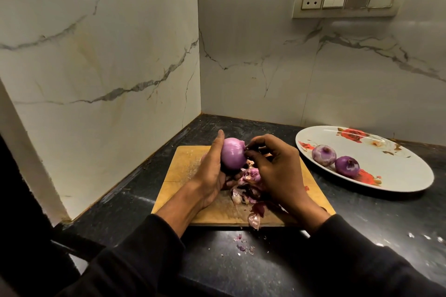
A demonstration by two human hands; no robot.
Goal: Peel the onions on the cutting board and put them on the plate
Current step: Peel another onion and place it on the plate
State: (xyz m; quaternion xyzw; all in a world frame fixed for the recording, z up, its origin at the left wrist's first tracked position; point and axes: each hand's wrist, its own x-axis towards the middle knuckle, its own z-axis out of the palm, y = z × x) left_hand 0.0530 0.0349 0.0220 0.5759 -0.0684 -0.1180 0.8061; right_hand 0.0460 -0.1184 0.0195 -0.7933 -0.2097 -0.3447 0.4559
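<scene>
Left-hand fingers [218,144] round onion [233,154], right-hand fingers [253,143] at its tip.

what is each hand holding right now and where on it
The left hand cradles the onion around its side; the right hand pinches skin at its end.

My left hand [212,176] holds a smooth, glossy purple onion [233,154] over a scuffed, matt wooden board [183,171] strewn with thin, papery skins [248,190]. The counter [217,260] is dark, speckled stone with a dull sheen; the plate [395,176] is glossy white with printed roses; the walls [96,55] are polished veined marble.
</scene>
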